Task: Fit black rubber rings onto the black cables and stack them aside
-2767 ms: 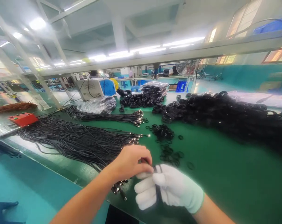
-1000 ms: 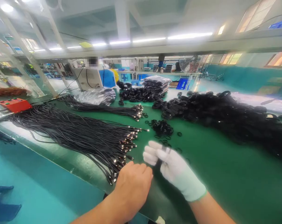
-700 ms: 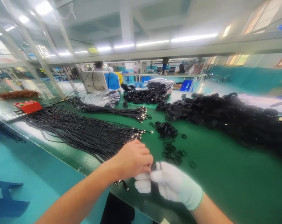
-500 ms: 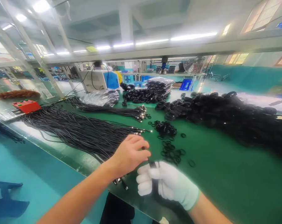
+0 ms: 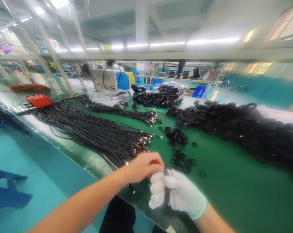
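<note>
I see the gloved right hand (image 5: 179, 191), fingers clamped on a black strip (image 5: 167, 193). At its top, the bare left hand (image 5: 145, 166); whether those fingers grip, I cannot tell.

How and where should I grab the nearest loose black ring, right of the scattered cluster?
Probably pinch the loose ring by its right rim, from above: it seems to lie flat with an open centre, and the scattered cluster sits to its left.

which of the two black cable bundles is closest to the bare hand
The wider front bundle, its ends lying just beyond the left hand; the narrower bundle lies farther back, beside the clear plastic bag.
</note>
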Available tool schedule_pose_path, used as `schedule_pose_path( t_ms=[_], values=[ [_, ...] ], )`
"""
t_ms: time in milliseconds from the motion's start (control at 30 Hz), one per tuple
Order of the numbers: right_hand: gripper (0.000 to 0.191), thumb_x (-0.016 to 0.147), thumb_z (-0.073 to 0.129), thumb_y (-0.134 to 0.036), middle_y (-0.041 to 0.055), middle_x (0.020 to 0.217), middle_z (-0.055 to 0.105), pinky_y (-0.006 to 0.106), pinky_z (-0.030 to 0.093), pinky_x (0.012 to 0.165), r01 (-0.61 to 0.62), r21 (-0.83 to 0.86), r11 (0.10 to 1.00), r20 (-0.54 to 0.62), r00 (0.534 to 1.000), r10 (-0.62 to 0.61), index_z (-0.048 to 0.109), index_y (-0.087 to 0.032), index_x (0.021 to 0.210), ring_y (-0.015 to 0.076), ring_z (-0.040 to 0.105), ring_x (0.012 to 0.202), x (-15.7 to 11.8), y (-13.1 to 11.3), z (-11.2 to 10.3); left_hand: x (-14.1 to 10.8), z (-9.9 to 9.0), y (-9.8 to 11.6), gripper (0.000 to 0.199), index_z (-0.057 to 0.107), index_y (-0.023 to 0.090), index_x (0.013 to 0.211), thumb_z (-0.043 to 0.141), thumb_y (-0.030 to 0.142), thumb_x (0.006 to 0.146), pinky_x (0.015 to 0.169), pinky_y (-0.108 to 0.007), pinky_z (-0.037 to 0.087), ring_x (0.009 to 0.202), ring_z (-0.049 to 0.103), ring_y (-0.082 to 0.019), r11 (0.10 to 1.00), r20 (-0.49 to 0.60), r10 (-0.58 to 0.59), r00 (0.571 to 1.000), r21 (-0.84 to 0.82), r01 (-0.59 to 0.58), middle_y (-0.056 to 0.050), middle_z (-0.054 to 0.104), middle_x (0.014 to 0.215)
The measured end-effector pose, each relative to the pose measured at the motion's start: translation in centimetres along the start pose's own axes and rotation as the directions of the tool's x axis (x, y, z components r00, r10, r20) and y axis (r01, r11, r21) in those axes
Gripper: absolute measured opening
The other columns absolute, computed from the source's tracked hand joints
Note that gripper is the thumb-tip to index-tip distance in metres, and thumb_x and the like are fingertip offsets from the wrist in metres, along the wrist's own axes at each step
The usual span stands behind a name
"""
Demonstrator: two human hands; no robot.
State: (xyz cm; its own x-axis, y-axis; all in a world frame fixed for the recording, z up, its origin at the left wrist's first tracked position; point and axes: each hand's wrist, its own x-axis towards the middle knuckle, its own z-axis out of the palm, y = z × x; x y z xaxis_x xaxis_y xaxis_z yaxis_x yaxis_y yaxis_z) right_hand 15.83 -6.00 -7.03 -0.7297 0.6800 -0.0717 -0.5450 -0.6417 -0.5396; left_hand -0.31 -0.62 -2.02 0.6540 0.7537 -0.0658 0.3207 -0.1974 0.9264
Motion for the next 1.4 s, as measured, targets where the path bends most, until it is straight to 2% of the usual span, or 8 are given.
schedule_pose_path(
  t_ms=[133,333,567,667,867,967,1100,1400],
  values=[
    [0.031,0.073,0.071,-0.032,0.0084,0.073,0.065,0.046,0.044,0.083,0.044,-0.125,0.991,0.009,0.999,-0.044,0.06,-0.01,0.091,0.0224,0.062,0.078,0.1,-0.3,0.1,-1.2,1.6,-0.6,0.015,0.061,0.015,0.079,0.049,0.022,0.083,0.066,-0.022,0.041,0.073,0.054,-0.012,0.999,-0.201,0.048,0.978,-0.001,-0.049,0.0,0.061,0.077],
    [0.029,0.078,0.061,-0.03,0.015,0.073,0.07,0.043,0.049,0.078,0.051,-0.353,0.934,0.128,0.992,-0.006,0.066,-0.005,0.093,0.0268,0.066,0.082,-0.2,-1.4,1.2,-2.5,1.9,-1.2,0.015,0.056,0.016,0.096,0.053,0.021,0.082,0.065,-0.023,0.042,0.073,0.053,-0.012,0.978,-0.042,0.007,0.999,-0.209,-0.016,0.0,0.059,0.081],
    [0.02,0.076,0.056,-0.02,0.0101,0.067,0.069,0.033,0.048,0.079,-0.005,-0.581,0.814,0.132,0.986,0.101,0.07,-0.005,0.08,0.0191,0.064,0.071,-1.0,-3.1,4.1,-3.1,3.8,-1.6,0.011,0.053,0.017,0.085,0.056,0.01,0.077,0.065,-0.022,0.043,0.071,0.051,-0.011,0.974,-0.303,0.173,0.937,-0.092,-0.209,0.0,0.055,0.083],
    [0.02,0.076,0.055,-0.021,0.0078,0.062,0.067,0.029,0.048,0.073,-0.038,-0.589,0.807,0.122,0.983,0.135,0.069,-0.007,0.073,0.016,0.062,0.061,-1.1,-3.0,4.9,-3.7,4.8,-1.7,0.013,0.055,0.018,0.087,0.052,0.007,0.079,0.067,-0.022,0.044,0.074,0.053,-0.011,0.953,-0.382,0.268,0.884,-0.031,-0.303,0.0,0.054,0.085],
    [0.02,0.075,0.056,-0.022,0.0073,0.06,0.066,0.029,0.047,0.071,-0.017,-0.581,0.814,0.118,0.987,0.105,0.068,-0.007,0.07,0.0157,0.061,0.059,-1.4,-2.6,5.4,-4.2,6.4,-2.4,0.024,0.055,0.02,0.1,0.043,0.006,0.085,0.073,-0.025,0.044,0.083,0.055,-0.013,0.854,-0.52,0.507,0.687,0.194,-0.484,-0.003,0.055,0.09],
    [0.022,0.074,0.058,-0.025,0.0066,0.061,0.066,0.025,0.046,0.061,-0.07,-0.607,0.792,0.071,0.987,0.142,0.069,-0.007,0.075,0.0127,0.055,0.052,-1.7,-2.8,5.6,-4.4,5.9,-1.6,0.022,0.055,0.019,0.098,0.042,0.006,0.085,0.073,-0.023,0.045,0.082,0.055,-0.013,0.878,-0.45,0.474,0.757,0.175,-0.446,-0.003,0.056,0.089],
    [0.026,0.072,0.062,-0.032,0.0067,0.062,0.065,0.022,0.042,0.05,-0.155,-0.661,0.734,-0.021,0.982,0.189,0.069,-0.007,0.074,0.0111,0.052,0.047,-2.3,-3.1,6.2,-4.4,4.4,0.0,0.029,0.056,0.017,0.107,0.04,0.006,0.086,0.078,-0.023,0.047,0.088,0.056,-0.014,0.88,-0.199,0.472,0.859,0.161,-0.446,-0.006,0.058,0.098],
    [0.045,0.082,0.052,-0.049,0.0109,0.077,0.07,0.033,0.05,0.073,-0.09,-0.794,0.601,-0.103,0.995,0.014,0.07,-0.009,0.089,0.0205,0.062,0.076,-3.1,-2.4,7.9,-3.6,3.7,0.8,0.022,0.064,0.011,0.095,0.044,0.009,0.085,0.076,-0.022,0.049,0.083,0.06,-0.015,0.777,-0.214,0.625,0.751,0.255,-0.575,-0.01,0.064,0.089]
  ],
)
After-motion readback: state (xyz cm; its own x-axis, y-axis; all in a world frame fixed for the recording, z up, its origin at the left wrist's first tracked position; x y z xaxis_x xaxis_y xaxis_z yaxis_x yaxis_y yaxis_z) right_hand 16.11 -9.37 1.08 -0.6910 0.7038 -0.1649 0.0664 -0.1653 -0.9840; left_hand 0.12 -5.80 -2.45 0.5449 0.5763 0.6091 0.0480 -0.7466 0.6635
